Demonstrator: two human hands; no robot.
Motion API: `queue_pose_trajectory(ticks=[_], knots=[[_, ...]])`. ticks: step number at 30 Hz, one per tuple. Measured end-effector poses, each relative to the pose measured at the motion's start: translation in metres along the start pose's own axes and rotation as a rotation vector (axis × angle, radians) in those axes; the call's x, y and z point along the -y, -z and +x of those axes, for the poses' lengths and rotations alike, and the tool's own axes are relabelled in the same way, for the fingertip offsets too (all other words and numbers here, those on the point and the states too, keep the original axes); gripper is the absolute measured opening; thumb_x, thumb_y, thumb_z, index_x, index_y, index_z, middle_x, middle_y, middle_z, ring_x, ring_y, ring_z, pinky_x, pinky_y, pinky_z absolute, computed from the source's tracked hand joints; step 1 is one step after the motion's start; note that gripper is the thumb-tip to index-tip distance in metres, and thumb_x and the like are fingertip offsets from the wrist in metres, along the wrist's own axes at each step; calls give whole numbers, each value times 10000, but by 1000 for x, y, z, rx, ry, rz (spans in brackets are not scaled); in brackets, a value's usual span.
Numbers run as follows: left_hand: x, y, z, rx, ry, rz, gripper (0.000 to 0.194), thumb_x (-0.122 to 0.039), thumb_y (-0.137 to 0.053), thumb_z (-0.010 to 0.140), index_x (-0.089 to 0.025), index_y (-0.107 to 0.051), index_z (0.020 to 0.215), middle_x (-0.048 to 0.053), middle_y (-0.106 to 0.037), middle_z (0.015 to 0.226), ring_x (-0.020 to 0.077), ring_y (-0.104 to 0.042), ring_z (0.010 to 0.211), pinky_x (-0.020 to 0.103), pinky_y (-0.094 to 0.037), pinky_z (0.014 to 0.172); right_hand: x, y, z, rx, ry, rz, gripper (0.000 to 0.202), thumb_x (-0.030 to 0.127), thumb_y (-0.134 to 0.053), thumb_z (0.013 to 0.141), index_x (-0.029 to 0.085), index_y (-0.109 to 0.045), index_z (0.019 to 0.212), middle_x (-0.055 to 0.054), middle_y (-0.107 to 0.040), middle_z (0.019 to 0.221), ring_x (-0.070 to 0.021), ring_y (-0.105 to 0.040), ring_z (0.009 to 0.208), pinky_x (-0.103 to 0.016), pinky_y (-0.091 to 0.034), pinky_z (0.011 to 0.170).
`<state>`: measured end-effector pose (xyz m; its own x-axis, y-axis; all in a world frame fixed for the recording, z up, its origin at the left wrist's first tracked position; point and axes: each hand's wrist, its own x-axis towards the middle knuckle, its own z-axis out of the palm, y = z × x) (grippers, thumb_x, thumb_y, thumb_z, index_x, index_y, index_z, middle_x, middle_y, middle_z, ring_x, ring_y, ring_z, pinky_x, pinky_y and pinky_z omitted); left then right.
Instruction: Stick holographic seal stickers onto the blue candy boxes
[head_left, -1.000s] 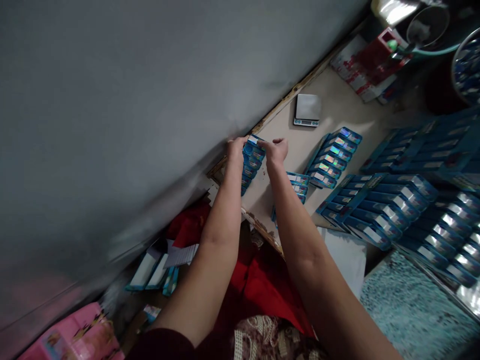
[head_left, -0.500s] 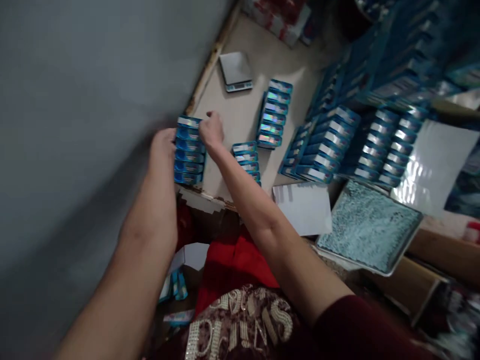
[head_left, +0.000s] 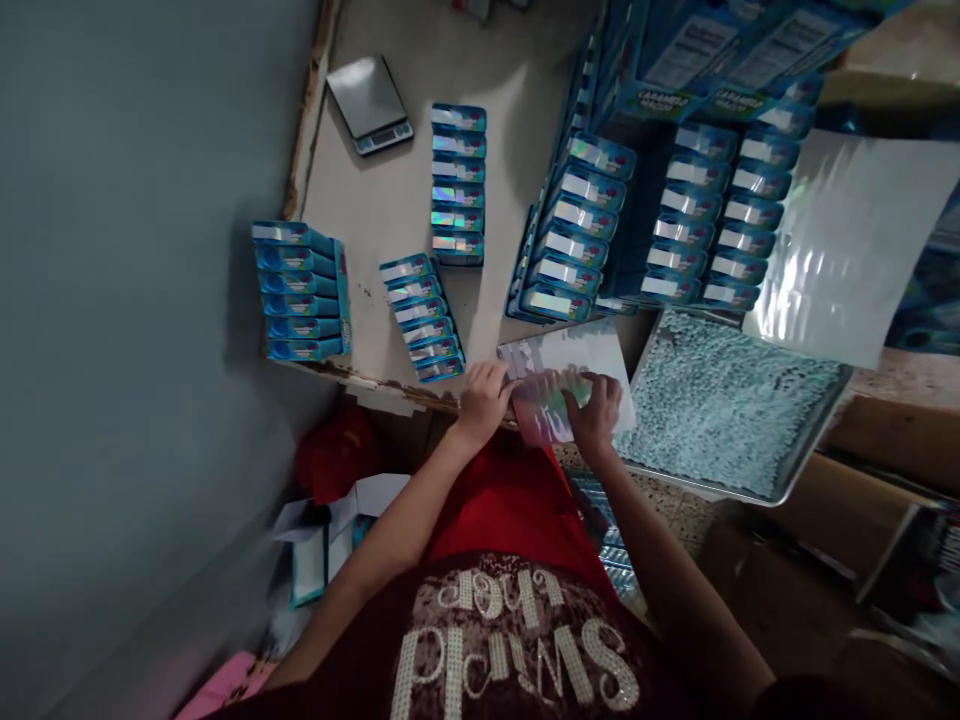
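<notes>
A shiny, see-through-looking sheet with pink and green reflections (head_left: 546, 408) is held between both hands at the table's front edge. My left hand (head_left: 484, 402) pinches its left edge. On its right side, the fingers and thumb of my right hand (head_left: 596, 408) grip it. A white sheet with greyish marks (head_left: 600, 352) lies beneath. Just left of my left hand stands a slanted row of small blue boxes (head_left: 424, 320) with shiny strips. Another blue stack (head_left: 300, 295) is by the wall.
A small scale (head_left: 371, 105) sits at the back left, near a row of blue boxes (head_left: 459, 185). Many blue boxes (head_left: 577, 230) fill the right side. A tray of pale blue pellets (head_left: 735, 410) stands at my right. An open carton (head_left: 307, 565) is below left.
Both hands have left the blue stack by the wall and moved right to the front edge. They now hold the shiny sheet. My view has turned and shifted.
</notes>
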<state>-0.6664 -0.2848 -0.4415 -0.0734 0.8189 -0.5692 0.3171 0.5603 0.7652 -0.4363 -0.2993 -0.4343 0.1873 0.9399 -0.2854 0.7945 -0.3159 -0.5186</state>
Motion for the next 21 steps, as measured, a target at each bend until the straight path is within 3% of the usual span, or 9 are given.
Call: queue_pose_trajectory(ticks=[3,6,8,11,14,17,21], knots=[[-14,-35,45,-7,-126,376,495,-279,-802,887,-207,-649,1352,197,-648,1450,413,-542,1414,567,-423,1194,-39,7,3,0,163,-340,507,490,-671,946,198,-649,1360,-208,-555,1442,-379,-517,1281,-573,-449,1106],[-16,-40,68,24,-135,536,663,-382,-882,842,-199,-602,1415,197,-614,1505,445,-541,1365,588,-421,1131,-62,5,-2,61,289,-481,539,489,-623,1001,198,-614,1454,-214,-508,1536,-375,-510,1312,-534,-468,1080],[-15,-41,73,64,-103,545,658,-427,-912,809,-190,-639,1359,185,-672,1405,427,-576,1292,556,-438,1088,-70,4,-5,67,327,-517,559,489,-640,996,205,-604,1476,-216,-502,1554,-377,-505,1319,-534,-465,1084],[-10,-45,76,119,-51,562,500,-425,-934,762,-172,-741,1147,158,-716,1231,389,-607,1213,490,-464,1042,-73,5,-2,71,340,-512,530,463,-633,997,203,-623,1459,-216,-517,1542,-368,-516,1281,-538,-471,1067],[-2,-50,78,105,-76,546,317,-373,-865,813,-176,-775,1044,141,-718,1187,348,-627,1190,444,-477,1042,-59,8,8,117,368,-475,486,410,-548,1033,204,-619,1467,-194,-583,1462,-350,-529,1240,-531,-482,1045],[4,-51,79,85,-81,444,153,-255,-726,894,-175,-778,1014,123,-746,1111,289,-673,1105,389,-501,998,-27,8,26,170,431,-431,478,343,-479,1060,213,-589,1507,-171,-629,1414,-344,-523,1239,-513,-467,1045],[4,-49,79,104,-34,245,137,-202,-656,902,-195,-771,975,70,-781,980,236,-709,939,334,-520,883,13,-4,54,251,543,-419,468,293,-485,1062,207,-592,1509,-165,-623,1480,-355,-491,1271,-489,-418,1040]])
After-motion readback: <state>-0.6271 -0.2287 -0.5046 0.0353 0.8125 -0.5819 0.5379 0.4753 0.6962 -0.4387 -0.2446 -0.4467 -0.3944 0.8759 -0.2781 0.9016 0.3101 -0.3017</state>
